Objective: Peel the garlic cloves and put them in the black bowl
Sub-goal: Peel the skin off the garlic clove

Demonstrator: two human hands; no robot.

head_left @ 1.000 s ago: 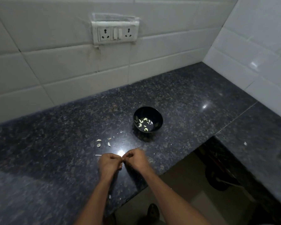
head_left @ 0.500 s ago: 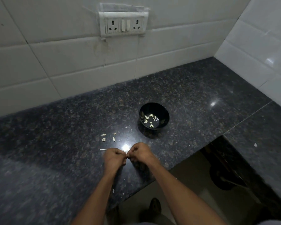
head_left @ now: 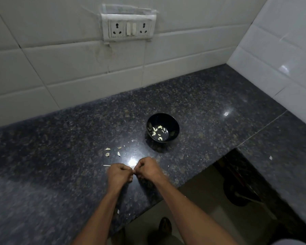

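White tiled walls (head_left: 64, 68) with a socket panel (head_left: 129, 29) meet a speckled dark granite counter (head_left: 201, 103) in a corner

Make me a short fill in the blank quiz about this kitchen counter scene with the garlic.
1. The peeled garlic cloves lie inside the ____ bowl.
2. The left hand and right hand meet fingertip to fingertip ____ of the bowl, nearer the counter edge.
3. Loose garlic bits lie on the counter to the ____ of the bowl.
4. On the tiled wall sits a white ____.

Answers: black; in front; left; socket
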